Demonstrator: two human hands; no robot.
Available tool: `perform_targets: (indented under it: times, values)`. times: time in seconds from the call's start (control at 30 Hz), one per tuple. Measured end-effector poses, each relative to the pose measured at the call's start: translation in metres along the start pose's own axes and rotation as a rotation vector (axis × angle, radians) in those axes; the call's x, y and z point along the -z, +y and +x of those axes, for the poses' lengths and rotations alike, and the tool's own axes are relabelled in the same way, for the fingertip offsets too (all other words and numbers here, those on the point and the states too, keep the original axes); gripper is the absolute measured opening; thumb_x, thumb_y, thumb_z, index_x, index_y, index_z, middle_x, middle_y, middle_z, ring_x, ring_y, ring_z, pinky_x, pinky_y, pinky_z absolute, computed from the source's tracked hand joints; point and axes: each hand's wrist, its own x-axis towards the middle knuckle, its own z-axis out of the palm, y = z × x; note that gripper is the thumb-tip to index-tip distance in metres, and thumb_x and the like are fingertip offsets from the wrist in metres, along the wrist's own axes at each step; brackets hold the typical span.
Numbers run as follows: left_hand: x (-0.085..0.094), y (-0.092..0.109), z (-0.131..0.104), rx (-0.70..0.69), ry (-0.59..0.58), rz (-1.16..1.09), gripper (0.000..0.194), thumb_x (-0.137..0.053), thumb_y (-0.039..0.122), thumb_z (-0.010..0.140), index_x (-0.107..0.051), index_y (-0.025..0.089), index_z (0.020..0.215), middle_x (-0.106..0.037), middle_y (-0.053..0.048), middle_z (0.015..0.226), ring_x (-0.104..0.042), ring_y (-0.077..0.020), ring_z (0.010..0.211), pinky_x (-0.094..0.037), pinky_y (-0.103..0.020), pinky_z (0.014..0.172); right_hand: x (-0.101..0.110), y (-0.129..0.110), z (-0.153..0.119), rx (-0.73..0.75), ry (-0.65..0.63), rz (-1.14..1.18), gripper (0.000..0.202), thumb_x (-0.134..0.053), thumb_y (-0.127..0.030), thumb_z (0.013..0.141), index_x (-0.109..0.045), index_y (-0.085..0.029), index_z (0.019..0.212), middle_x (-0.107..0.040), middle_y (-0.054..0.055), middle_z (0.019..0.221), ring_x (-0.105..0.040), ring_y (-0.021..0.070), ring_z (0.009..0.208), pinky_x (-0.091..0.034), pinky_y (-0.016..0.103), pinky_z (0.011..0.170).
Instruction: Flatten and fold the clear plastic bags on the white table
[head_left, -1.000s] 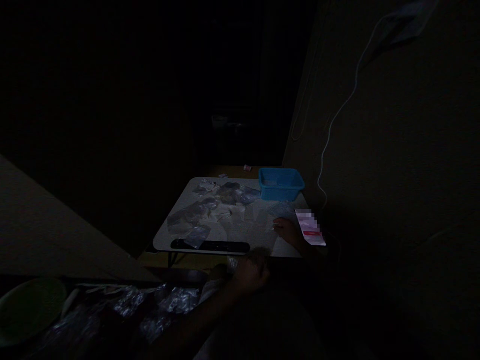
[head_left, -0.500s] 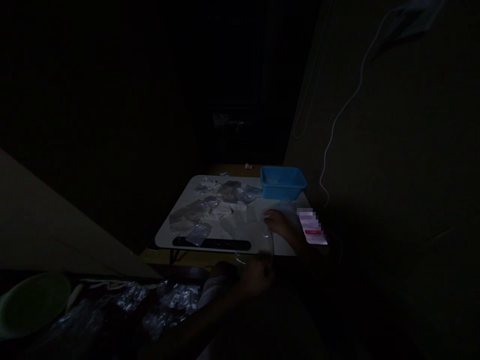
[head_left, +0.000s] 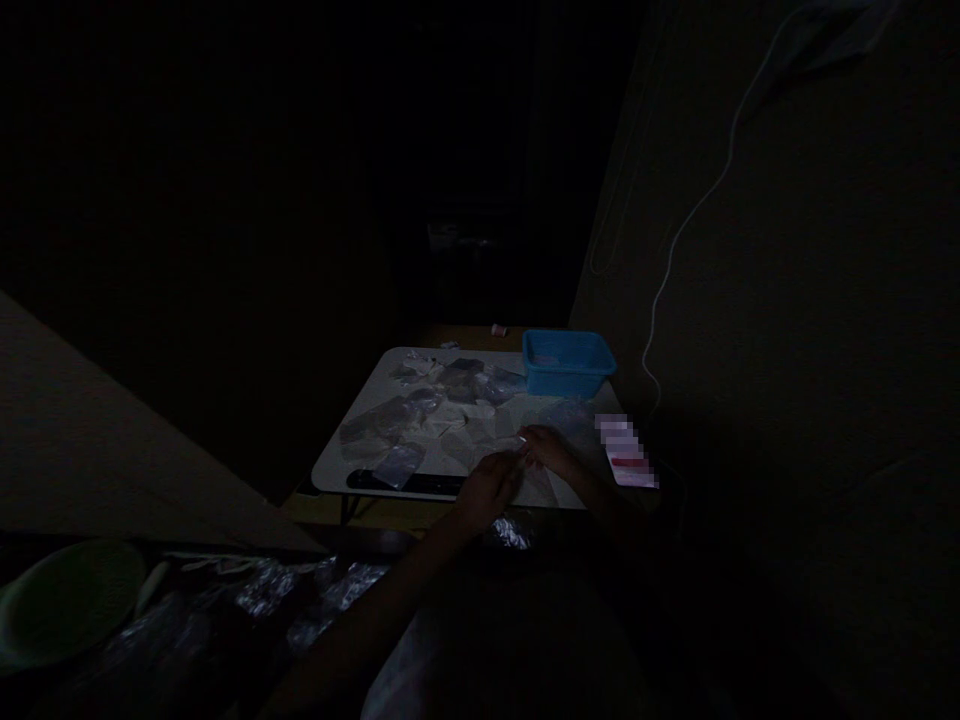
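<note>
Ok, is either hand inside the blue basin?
No, the left hand and right hand are close together at the near side of the white table, while the blue basin stands at its far right corner.

Bags (head_left: 399,464) clr; bin (head_left: 568,383) blu; tbl (head_left: 330,470) wht, strip (head_left: 435,485) blk; basin (head_left: 75,603) grn; cable (head_left: 731,150) wht.

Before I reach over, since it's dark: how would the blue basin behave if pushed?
The blue basin likely keeps its shape, judging by its straight rim. Its thin walls suggest low weight. Low and wide on the table, it would probably slide rather than tip.
</note>
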Motion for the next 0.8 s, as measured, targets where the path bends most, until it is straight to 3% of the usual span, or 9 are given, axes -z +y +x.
perform_targets:
  times: [0.13, 0.23, 0.37, 0.43, 0.57, 0.8]
  values:
    - [-0.005, -0.017, 0.014, -0.124, -0.132, 0.192, 0.039, -0.032, 0.026, 0.087, -0.039, 0.013, 0.123, -0.046, -0.012, 0.122, -0.041, -0.0199, 0.111, -0.034, -0.035, 0.092, 0.006, 0.007, 0.003, 0.039, 0.059, -0.035, 0.025, -0.031, -0.024, 0.079, -0.054, -0.016, 0.077, -0.062, 0.001, 0.063, -0.057, 0.0106, 0.047, -0.041, 0.019, 0.039]
    - [-0.007, -0.024, 0.018, -0.110, -0.200, 0.373, 0.036, -0.033, 0.029, 0.087, -0.045, 0.017, 0.119, -0.045, -0.011, 0.124, -0.037, -0.0235, 0.115, -0.032, -0.041, 0.092, 0.015, 0.012, -0.002, 0.101, 0.132, -0.104, 0.025, -0.032, -0.021, 0.077, -0.055, -0.017, 0.087, -0.063, 0.004, 0.078, -0.059, 0.0128, 0.061, -0.046, 0.023, 0.051]
    - [-0.005, -0.025, 0.020, -0.102, -0.205, 0.486, 0.034, -0.037, 0.031, 0.086, -0.050, 0.016, 0.113, -0.047, -0.011, 0.122, -0.037, -0.0259, 0.113, -0.033, -0.042, 0.088, 0.026, 0.016, -0.019, 0.204, 0.176, -0.226, 0.019, -0.047, -0.020, 0.071, -0.060, -0.019, 0.086, -0.062, 0.006, 0.090, -0.055, 0.0187, 0.088, -0.040, 0.033, 0.080]
    - [-0.005, -0.024, 0.021, -0.111, -0.182, 0.494, 0.032, -0.038, 0.031, 0.085, -0.051, 0.016, 0.111, -0.048, -0.011, 0.120, -0.039, -0.0256, 0.111, -0.033, -0.041, 0.088, 0.027, 0.016, -0.030, 0.255, 0.182, -0.364, 0.023, -0.055, -0.024, 0.068, -0.060, -0.019, 0.090, -0.060, 0.007, 0.095, -0.050, 0.0220, 0.095, -0.035, 0.036, 0.085]
    - [-0.007, -0.026, 0.021, -0.137, -0.209, 0.465, 0.031, -0.039, 0.029, 0.085, -0.052, 0.015, 0.109, -0.050, -0.010, 0.119, -0.040, -0.0240, 0.111, -0.031, -0.040, 0.090, 0.023, 0.018, -0.043, 0.313, 0.210, -0.764, 0.042, -0.058, -0.036, 0.069, -0.052, -0.020, 0.108, -0.055, 0.009, 0.106, -0.045, 0.0248, 0.101, -0.031, 0.039, 0.086]
    - [-0.010, -0.028, 0.027, -0.114, -0.269, 0.449, 0.039, -0.038, 0.027, 0.084, -0.042, 0.012, 0.120, -0.046, -0.014, 0.124, -0.037, -0.0225, 0.115, -0.027, -0.039, 0.093, 0.021, 0.021, -0.027, 0.213, 0.290, -0.863, 0.044, -0.049, -0.044, 0.075, -0.047, -0.020, 0.113, -0.053, 0.010, 0.110, -0.044, 0.0264, 0.101, -0.030, 0.040, 0.083]
